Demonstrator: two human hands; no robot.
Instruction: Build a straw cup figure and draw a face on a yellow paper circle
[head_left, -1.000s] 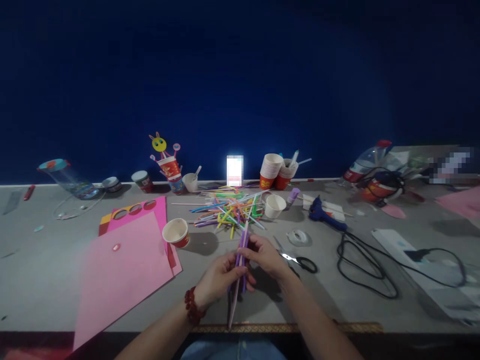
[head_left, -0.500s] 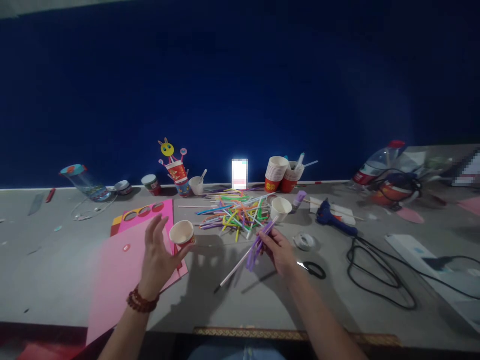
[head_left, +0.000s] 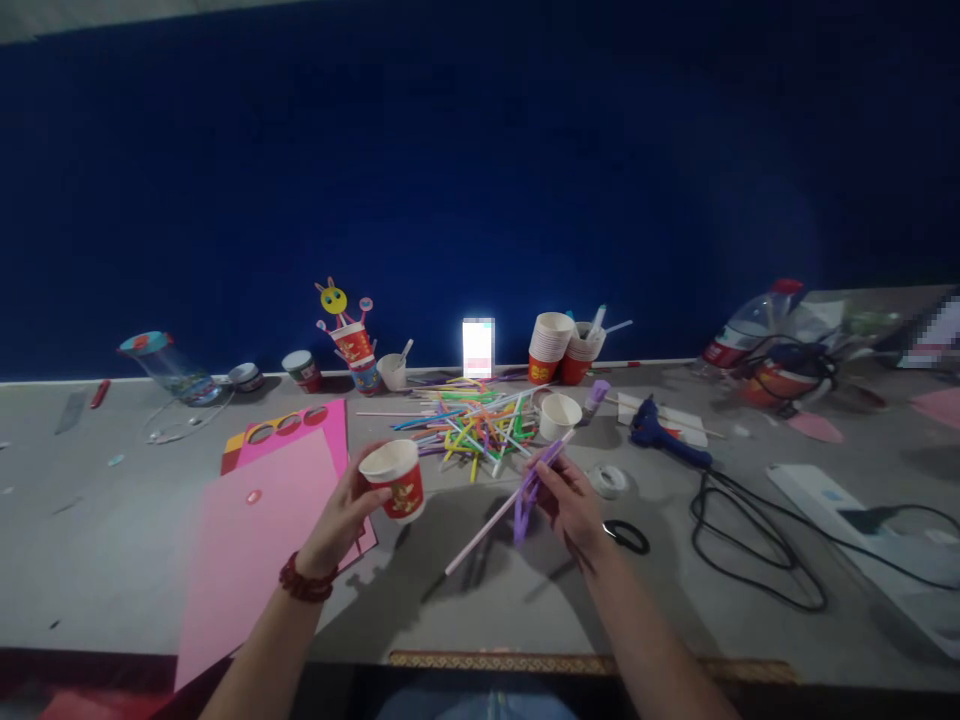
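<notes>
My left hand (head_left: 346, 515), with a beaded bracelet at the wrist, is closed around a red and white paper cup (head_left: 401, 485). The cup is tilted, its mouth toward the upper left. To the right, my right hand (head_left: 568, 500) pinches a pale pink stick (head_left: 484, 535) with a dark tip, which slants down to the left. Purple folded strips (head_left: 527, 510) hang from the same fingers; how they are joined to the stick I cannot tell. Behind both hands lies a heap of colourful straws or sticks (head_left: 480, 430). Near my right fingers stands a white cup (head_left: 559, 415).
Pink sheets (head_left: 262, 540) lie at left. A decorated cup figure (head_left: 352, 345) and stacked cups (head_left: 550, 345) stand by the blue wall. At right are a roll of tape (head_left: 609, 482), scissors (head_left: 628, 537), a blue glue gun (head_left: 660, 435) with its cable and a power strip (head_left: 847, 530).
My left hand was spread beside the cup and has closed on it. The cup is now lifted, turned and shifted right. My right hand has moved slightly right with the stick and purple strips.
</notes>
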